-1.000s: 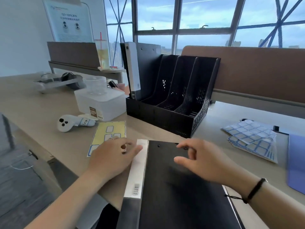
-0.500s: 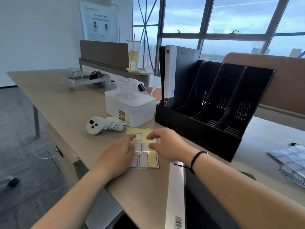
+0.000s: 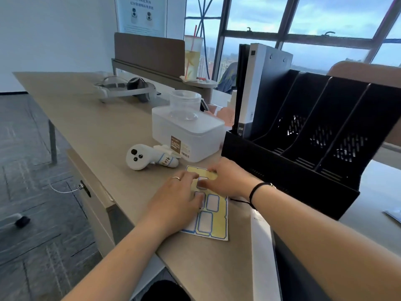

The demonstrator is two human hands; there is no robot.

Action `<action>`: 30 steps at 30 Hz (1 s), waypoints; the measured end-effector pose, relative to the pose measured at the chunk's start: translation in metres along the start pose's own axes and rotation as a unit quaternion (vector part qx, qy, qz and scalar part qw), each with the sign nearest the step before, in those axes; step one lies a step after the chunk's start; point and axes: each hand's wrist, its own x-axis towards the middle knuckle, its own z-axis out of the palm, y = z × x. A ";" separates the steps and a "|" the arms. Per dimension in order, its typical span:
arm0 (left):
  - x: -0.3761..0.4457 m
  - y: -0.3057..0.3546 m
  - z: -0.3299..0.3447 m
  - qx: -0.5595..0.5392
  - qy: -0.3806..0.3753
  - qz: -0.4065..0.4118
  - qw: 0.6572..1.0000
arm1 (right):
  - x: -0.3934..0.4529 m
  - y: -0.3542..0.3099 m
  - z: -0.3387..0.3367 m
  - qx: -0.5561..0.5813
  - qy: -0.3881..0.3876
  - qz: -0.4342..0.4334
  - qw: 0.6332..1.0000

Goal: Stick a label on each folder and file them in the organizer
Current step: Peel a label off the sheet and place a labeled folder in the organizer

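Observation:
A yellow label sheet (image 3: 213,227) with blue-bordered labels lies on the desk in front of the black organizer (image 3: 282,170). My left hand (image 3: 175,200) lies flat on the sheet's left side and presses it down. My right hand (image 3: 227,179) reaches across the sheet's top, its fingertips pinching the edge of one label (image 3: 201,185). A black folder with a white spine (image 3: 262,246) lies flat at the lower right, under my right forearm. Another folder (image 3: 251,88) stands upright in the organizer's leftmost slot; the other slots look empty.
A white plastic box (image 3: 186,131) with a clear cup on it stands behind the sheet, next to a white controller (image 3: 147,158). Farther back are a headset (image 3: 123,88) and a drink cup (image 3: 192,57). The desk edge drops off at the left. More label sheets (image 3: 393,215) show at the right edge.
Both hands left the folder and moved left onto the label sheet. My right fingers have closed on one label since half a second ago, and the view turned left.

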 end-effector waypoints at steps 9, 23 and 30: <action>-0.003 0.003 -0.002 0.066 -0.031 -0.002 0.997 | -0.002 -0.005 -0.006 0.013 -0.030 0.011 0.999; -0.005 0.004 -0.005 0.076 -0.038 0.000 0.996 | -0.013 -0.016 -0.007 0.017 -0.020 0.024 0.999; -0.002 0.000 -0.001 0.071 -0.028 -0.018 0.997 | -0.019 -0.005 -0.008 0.032 -0.029 0.003 0.999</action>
